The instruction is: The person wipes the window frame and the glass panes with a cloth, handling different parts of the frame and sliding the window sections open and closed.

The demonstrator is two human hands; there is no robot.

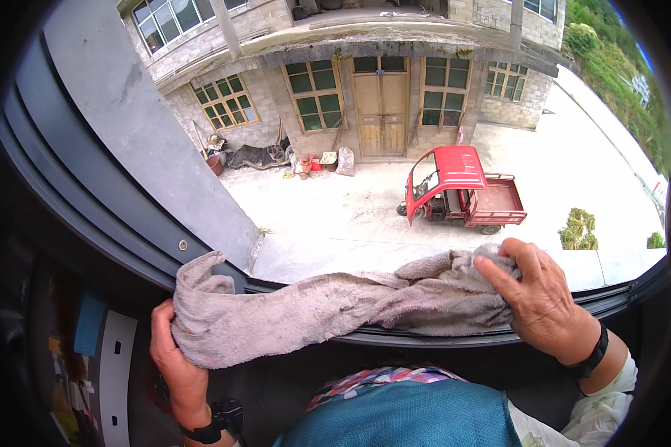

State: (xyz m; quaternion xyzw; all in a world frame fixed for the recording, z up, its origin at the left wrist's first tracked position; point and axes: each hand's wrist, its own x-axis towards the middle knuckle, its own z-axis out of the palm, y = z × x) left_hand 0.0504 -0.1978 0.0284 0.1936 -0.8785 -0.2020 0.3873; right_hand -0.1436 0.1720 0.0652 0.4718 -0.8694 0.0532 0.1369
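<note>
A greyish, stained terry cloth [324, 307] stretches, loosely twisted, between my hands across the dark metal window frame [425, 339]. My left hand [180, 355] grips its left end near the lower left corner of the frame; some fingers are hidden behind the cloth. At the right end, my right hand [542, 296] holds a bunched part of it, with the thumb and fingers pressed into the folds. The cloth's middle lies over the bottom track. Both wrists wear black bands.
Beyond the opening, a yard lies far below with a red cargo tricycle [464, 190] and a block building with a wooden door [380, 114]. A grey wall [162, 145] borders the opening at left. Indoors, a white panel [116, 374] stands at lower left.
</note>
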